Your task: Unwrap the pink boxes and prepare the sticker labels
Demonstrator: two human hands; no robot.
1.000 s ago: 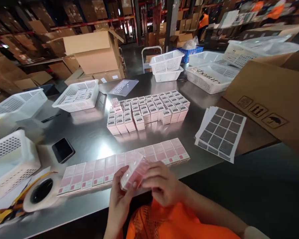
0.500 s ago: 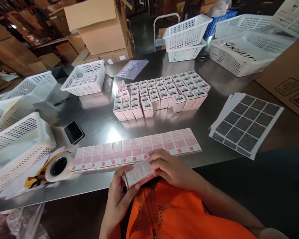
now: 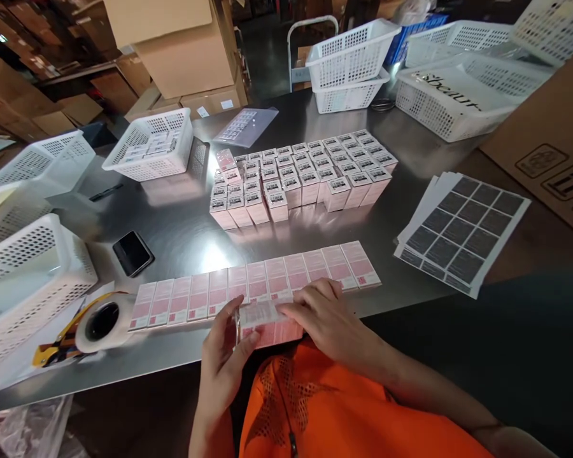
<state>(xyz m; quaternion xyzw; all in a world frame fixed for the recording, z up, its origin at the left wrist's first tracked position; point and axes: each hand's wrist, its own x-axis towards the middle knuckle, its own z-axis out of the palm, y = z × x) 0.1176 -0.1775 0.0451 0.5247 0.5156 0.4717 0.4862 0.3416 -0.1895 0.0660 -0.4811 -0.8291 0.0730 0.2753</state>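
A small pink and white carton (image 3: 272, 332) is held up near the table's front edge. My left hand (image 3: 222, 356) grips its left end between thumb and fingers. My right hand (image 3: 322, 315) closes over its right end, the thumb lying along the top; some fingertips are hidden behind the carton. Just beyond both hands, a row of pink and white cartons (image 3: 218, 294) lies flat, side by side. Farther back, a block of upright cartons (image 3: 310, 178) shows barcode labels on top, with one small carton (image 3: 226, 160) lying on its left corner.
At left are a tape roll (image 3: 102, 321), a yellow tape dispenser (image 3: 45, 353), a phone (image 3: 132, 253) and white baskets (image 3: 83, 267). Label sheets (image 3: 463, 229) lie at right beside a large cardboard box (image 3: 554, 146). More baskets (image 3: 351, 54) stand along the back.
The held carton has turned so that more of its pink side shows. My right thumb has moved onto its top, and the whole view has shifted slightly.
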